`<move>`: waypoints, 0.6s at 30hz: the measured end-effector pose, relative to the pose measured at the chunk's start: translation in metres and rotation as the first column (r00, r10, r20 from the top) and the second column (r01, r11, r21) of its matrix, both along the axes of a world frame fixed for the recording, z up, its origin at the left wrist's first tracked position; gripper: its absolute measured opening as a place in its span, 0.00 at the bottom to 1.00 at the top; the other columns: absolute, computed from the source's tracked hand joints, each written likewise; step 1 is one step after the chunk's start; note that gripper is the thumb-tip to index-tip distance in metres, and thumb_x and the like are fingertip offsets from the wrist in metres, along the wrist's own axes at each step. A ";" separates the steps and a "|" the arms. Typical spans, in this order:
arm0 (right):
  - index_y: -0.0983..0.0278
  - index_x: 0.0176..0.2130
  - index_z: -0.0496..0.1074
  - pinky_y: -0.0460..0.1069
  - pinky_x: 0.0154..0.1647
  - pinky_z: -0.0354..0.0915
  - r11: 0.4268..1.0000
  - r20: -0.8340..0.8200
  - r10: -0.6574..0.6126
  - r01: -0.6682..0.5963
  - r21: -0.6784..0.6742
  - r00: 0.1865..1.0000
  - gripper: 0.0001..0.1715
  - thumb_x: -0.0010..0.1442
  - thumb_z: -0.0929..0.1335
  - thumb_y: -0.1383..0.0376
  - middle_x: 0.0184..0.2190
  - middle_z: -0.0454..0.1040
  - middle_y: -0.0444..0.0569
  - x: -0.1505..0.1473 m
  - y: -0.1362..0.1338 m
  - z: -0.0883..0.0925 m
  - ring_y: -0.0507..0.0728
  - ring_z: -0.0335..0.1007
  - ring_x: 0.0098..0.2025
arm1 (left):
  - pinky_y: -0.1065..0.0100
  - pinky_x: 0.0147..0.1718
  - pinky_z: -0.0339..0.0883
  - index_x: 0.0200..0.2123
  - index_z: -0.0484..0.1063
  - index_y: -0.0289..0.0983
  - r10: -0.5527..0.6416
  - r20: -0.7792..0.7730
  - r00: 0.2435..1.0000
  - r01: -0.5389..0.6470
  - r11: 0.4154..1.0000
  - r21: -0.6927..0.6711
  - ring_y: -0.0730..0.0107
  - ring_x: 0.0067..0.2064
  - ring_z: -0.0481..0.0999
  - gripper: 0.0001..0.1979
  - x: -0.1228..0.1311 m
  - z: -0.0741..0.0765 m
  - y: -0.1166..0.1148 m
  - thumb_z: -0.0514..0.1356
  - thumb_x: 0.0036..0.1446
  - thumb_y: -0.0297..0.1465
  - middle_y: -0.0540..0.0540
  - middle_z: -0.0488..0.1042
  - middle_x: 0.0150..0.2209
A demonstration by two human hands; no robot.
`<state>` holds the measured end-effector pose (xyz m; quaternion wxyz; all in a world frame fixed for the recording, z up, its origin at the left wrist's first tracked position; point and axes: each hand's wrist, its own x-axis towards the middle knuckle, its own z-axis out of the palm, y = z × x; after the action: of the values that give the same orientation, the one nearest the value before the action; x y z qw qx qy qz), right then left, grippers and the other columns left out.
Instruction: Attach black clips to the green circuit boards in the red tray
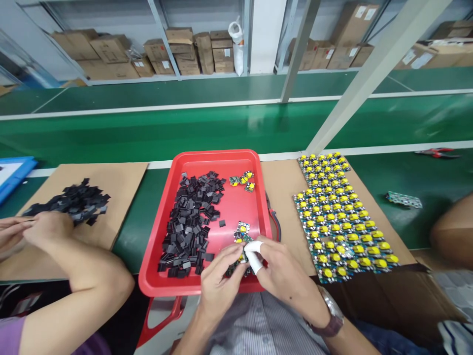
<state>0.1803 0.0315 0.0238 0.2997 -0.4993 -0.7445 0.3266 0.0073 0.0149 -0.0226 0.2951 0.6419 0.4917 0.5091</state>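
Both my hands meet over the near edge of a red tray (162, 212). My left hand (218, 283) and my right hand (284, 276) are closed together on a small green circuit board with a yellow part (241, 260). A white cot covers my right thumb. My right wrist wears a watch (332, 313). Inside the tray lies a heap of black square pieces (192, 222), and a few more yellow-topped boards (243, 180) lie near its far side. More boards (243, 231) lie just beyond my fingers.
To the right, several rows of yellow-topped boards (338, 212) lie on brown cardboard (284, 197). At the left a co-worker's hands (33, 231) work beside a black pile (76, 202) on cardboard. Red pliers (436, 153) and a loose board (404, 199) rest on the green belt.
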 end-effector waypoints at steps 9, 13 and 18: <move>0.59 0.52 0.78 0.49 0.42 0.75 0.973 -0.447 -0.054 -0.053 -0.225 0.893 0.15 0.67 0.68 0.68 0.42 0.79 0.49 0.009 0.003 -0.014 0.55 0.77 0.41 | 0.60 0.47 0.82 0.48 0.81 0.42 -0.012 0.239 0.971 0.059 0.979 -0.194 0.57 0.49 0.84 0.15 0.001 -0.006 0.000 0.70 0.57 0.26 0.42 0.82 0.51; 0.61 0.50 0.78 0.48 0.39 0.78 0.948 -0.471 -0.151 -0.009 -0.319 0.869 0.13 0.67 0.68 0.66 0.38 0.81 0.47 0.005 0.000 -0.018 0.55 0.80 0.37 | 0.59 0.44 0.83 0.51 0.79 0.41 -0.002 0.296 0.955 0.099 0.944 -0.314 0.57 0.45 0.86 0.17 0.002 -0.003 0.000 0.69 0.58 0.28 0.41 0.83 0.50; 0.61 0.45 0.78 0.48 0.36 0.75 0.979 -0.344 -0.152 0.092 -0.182 0.927 0.10 0.67 0.66 0.68 0.38 0.81 0.49 0.001 0.000 -0.016 0.55 0.78 0.35 | 0.62 0.45 0.83 0.47 0.82 0.42 -0.010 0.134 0.991 0.034 0.984 -0.177 0.60 0.44 0.86 0.16 0.001 0.002 0.001 0.70 0.55 0.25 0.43 0.85 0.45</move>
<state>0.1809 0.0313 0.0076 0.4075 -0.5001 -0.6161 0.4520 0.0080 0.0158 -0.0206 0.3890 0.5830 0.5076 0.5011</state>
